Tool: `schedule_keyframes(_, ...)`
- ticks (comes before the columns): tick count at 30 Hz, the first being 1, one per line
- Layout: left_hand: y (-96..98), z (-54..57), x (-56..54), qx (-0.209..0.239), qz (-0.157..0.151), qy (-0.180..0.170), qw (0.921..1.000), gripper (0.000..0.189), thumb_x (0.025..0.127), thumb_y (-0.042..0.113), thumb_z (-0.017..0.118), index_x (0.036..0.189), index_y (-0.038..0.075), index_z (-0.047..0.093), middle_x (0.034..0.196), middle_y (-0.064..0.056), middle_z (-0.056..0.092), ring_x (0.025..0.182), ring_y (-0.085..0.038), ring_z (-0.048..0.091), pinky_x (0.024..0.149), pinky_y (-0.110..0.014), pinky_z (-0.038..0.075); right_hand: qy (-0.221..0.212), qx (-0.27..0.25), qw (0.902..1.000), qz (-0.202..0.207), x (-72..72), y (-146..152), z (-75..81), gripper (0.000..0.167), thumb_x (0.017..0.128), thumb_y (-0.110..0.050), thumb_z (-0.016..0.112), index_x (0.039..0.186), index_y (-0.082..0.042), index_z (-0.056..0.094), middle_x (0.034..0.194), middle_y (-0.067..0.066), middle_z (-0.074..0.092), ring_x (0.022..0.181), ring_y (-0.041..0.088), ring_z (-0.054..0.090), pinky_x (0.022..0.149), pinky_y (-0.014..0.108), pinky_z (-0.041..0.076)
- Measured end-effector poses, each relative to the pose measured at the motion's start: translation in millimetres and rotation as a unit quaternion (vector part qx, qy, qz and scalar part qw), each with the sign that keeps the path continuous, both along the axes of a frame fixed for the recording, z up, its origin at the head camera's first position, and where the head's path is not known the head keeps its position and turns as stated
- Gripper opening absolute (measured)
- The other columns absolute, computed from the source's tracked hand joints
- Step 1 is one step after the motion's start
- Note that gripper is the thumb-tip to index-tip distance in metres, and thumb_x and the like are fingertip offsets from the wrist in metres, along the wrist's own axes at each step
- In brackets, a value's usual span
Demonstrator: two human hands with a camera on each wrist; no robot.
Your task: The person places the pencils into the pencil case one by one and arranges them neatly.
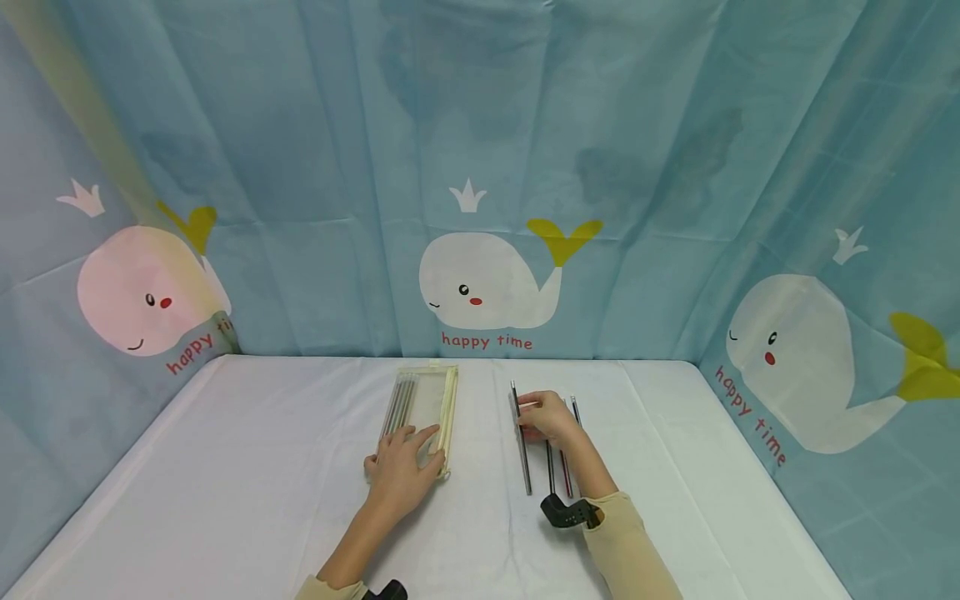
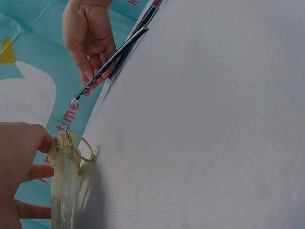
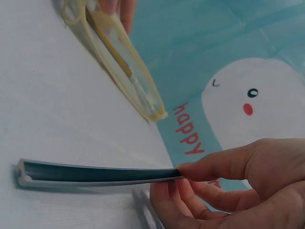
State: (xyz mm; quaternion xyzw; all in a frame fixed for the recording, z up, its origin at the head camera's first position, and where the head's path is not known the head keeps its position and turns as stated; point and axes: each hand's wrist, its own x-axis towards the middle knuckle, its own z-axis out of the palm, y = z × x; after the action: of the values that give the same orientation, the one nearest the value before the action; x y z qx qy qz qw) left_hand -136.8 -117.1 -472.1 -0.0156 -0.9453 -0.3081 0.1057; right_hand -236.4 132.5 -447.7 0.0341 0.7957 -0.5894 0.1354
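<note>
A clear pencil pouch (image 1: 429,392) with pale yellow edging lies on the table, with several slim grey sticks (image 1: 402,402) showing inside. My left hand (image 1: 403,473) holds the pouch's near part, its thumb at the edge close to the zipper's ring pull (image 2: 86,149). To the right, my right hand (image 1: 551,417) pinches a dark pencil (image 1: 524,458) between thumb and fingers; its free end (image 3: 95,174) points toward the lower left in the right wrist view. Beneath and beside that hand lie more dark pencils (image 1: 567,479), partly hidden by the hand and wrist.
A white cloth (image 1: 225,500) covers the table. Behind and at both sides hangs a blue curtain (image 1: 315,275) printed with whales. A black wrist camera (image 1: 564,511) sits on the right wrist, over the near ends of the pencils.
</note>
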Motion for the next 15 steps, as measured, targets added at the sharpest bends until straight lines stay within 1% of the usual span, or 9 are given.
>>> schedule_keyframes(4,-0.2,-0.2,-0.2,-0.001,0.000,-0.001,1.0000,0.042,0.099,0.033,0.065,0.139,0.019,0.071,0.144,-0.025,0.059,0.132,-0.052,0.049,0.090,-0.076,0.037,-0.008,-0.010,0.9999,0.009,-0.4,0.9,1.2,0.042,0.095,0.011,0.064,0.137,0.012,0.059,0.130,0.029,0.062,0.094,0.026,0.068,0.081,0.041,0.062)
schedule_keyframes(7,-0.5,-0.5,-0.3,-0.002,0.000,-0.001,1.0000,0.042,0.099,0.033,0.065,0.139,0.020,0.071,0.145,-0.025,0.059,0.132,-0.052,0.049,0.089,-0.075,0.037,-0.014,-0.022,0.9996,0.013,-1.5,1.4,2.3,0.044,0.094,0.011,0.063,0.138,0.012,0.058,0.133,0.030,0.059,0.096,0.027,0.068,0.083,0.041,0.062)
schedule_keyframes(15,-0.3,1.3,0.3,-0.001,0.000,-0.003,1.0000,0.043,0.099,0.033,0.065,0.139,0.020,0.071,0.145,-0.025,0.059,0.131,-0.051,0.050,0.089,-0.074,0.038,-0.022,-0.047,0.9985,0.018,-2.4,1.2,4.1,0.045,0.094,0.011,0.064,0.138,0.011,0.057,0.123,0.025,0.065,0.096,0.027,0.070,0.080,0.039,0.062)
